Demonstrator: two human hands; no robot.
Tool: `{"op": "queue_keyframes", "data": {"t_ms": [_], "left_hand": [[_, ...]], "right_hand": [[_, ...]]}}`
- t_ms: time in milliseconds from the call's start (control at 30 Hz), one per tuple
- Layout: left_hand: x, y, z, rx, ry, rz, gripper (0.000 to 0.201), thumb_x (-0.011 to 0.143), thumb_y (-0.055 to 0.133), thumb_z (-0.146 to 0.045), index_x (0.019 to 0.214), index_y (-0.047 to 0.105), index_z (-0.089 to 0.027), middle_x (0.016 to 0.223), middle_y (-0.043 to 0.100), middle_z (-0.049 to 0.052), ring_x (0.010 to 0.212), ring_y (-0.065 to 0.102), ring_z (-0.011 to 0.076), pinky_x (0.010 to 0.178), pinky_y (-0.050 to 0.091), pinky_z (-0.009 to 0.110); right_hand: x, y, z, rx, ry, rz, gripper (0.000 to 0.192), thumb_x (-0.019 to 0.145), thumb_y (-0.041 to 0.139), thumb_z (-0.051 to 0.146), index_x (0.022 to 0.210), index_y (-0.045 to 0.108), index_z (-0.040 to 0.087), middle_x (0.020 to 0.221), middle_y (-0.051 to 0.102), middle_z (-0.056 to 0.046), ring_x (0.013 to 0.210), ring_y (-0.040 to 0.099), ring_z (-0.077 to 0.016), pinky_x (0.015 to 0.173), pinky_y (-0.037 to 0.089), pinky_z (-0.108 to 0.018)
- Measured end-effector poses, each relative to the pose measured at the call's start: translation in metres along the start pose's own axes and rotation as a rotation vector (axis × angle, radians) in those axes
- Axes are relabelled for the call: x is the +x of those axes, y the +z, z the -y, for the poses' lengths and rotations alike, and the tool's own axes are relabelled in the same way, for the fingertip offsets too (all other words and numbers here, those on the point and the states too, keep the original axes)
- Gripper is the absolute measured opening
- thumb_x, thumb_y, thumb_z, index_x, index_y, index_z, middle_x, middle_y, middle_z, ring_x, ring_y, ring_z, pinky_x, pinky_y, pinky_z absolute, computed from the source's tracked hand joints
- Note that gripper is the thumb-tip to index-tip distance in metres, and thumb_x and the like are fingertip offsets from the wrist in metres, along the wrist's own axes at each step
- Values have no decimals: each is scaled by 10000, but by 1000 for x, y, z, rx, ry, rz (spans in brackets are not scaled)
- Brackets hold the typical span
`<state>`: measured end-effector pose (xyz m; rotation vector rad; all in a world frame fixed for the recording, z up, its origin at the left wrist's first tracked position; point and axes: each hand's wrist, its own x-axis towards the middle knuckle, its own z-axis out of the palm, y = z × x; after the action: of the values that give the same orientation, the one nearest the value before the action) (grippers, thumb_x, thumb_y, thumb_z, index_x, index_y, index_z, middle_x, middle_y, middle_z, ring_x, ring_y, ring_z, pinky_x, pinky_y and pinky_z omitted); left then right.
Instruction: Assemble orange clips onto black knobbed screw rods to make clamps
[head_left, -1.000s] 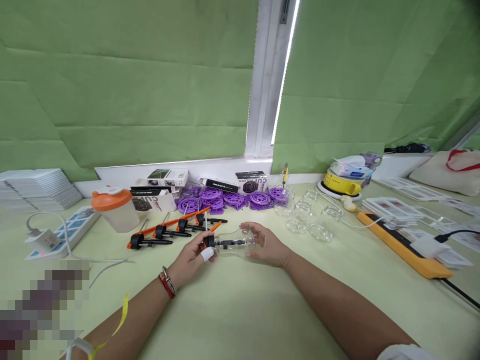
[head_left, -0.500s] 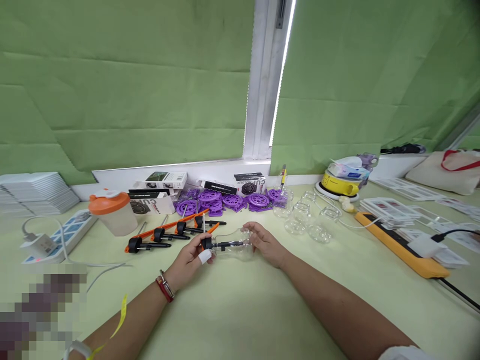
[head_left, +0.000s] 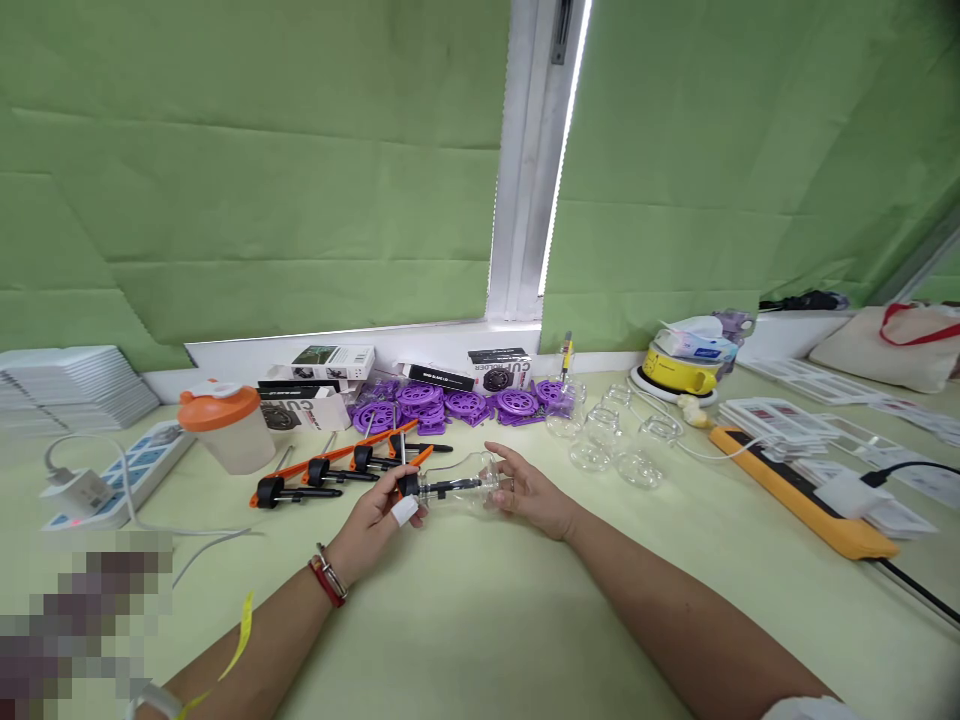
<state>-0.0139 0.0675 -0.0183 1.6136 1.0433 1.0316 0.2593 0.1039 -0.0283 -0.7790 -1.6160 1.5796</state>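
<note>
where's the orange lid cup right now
The orange-lidded cup stands upright on the table's left side in the head view, between the white power strip to its left and the boxes under the window, just behind the row of orange-and-black tools.

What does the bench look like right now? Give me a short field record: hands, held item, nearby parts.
left hand: grips the black end of a pump piece, taped fingertip under it
right hand: holds a clear glass cup lying on its side
fit: pump piece's black stem sits inside the cup
nearby left: orange-and-black pump pieces in a row
nearby right: empty clear cups
behind: purple plastic discs, orange-lidded tub
surface: pale green table
</note>
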Motion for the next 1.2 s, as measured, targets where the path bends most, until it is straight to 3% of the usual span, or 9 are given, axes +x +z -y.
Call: {"op": "queue_keyframes", "data": {"t_ms": [267,433,533,633,700,900,1067,1133,1200], "left_hand": [[-1,2,-2,11,-7,16,443,855,527,-389,1228,416,-177,856,651,60,759,631,179,807,483,382],[-2,3,-3,-7,-3,18,447,852,534,-386,1231,409,-185,866,641,63,775,622,180,803,481,383],[-2,3,-4,-13,-7,6,442,851,536,-383,1228,415,-186,862,642,62,772,620,178,805,478,385],[-2,4,-5,-16,-16,-9,441,845,543,-388,1221,426,-188,848,646,56,763,623,179,800,479,382],[-2,4,-5,-7,-13,-8,439,846,540,-395,1219,433,-188,845,651,54,758,626,179,801,480,381],[-3,4,-6,28,2,-5,458,838,551,-398,1223,432,-180,860,653,66,767,631,183,797,491,374],[-3,4,-6,23,-4,-4,451,837,555,-393,1219,441,-183,848,650,61,769,633,184,793,493,373],[-3,4,-5,12,-14,-9,453,836,557,-388,1224,440,-185,850,651,58,771,633,182,794,493,371],[-2,4,-4,2,-21,-16,454,839,553,-385,1231,434,-189,856,653,54,773,634,179,799,492,371]], "right_hand": [[2,-1,-4,-37,50,-13,678,804,574,543,1357,367,209,856,572,-39,617,613,-135,497,398,-236],[4,2,-6,-31,33,-6,629,849,442,609,1310,438,180,787,592,-45,596,574,-126,452,369,-219],[2,2,-5,-24,-22,25,625,845,479,583,1330,438,191,879,580,-71,738,556,-146,523,425,-235],[-1,1,-2,-1,-27,61,766,766,654,483,1414,292,295,1224,462,-104,878,524,-154,624,465,-265],[-3,0,0,11,-5,67,870,727,713,424,1428,203,360,1309,381,-98,886,526,-145,646,467,-271],[2,1,-3,19,35,33,673,775,614,531,1328,350,254,938,549,-47,667,576,-130,524,420,-236],[4,3,-8,-88,27,-7,562,841,400,650,1079,542,162,688,549,-13,542,482,-108,511,390,-245],[3,3,-5,-124,2,-19,578,833,392,666,1053,571,162,742,550,-21,538,454,-96,529,397,-257],[1,3,-2,-102,-25,10,590,799,509,627,1207,522,201,938,551,-52,639,490,-107,569,418,-262]]}}
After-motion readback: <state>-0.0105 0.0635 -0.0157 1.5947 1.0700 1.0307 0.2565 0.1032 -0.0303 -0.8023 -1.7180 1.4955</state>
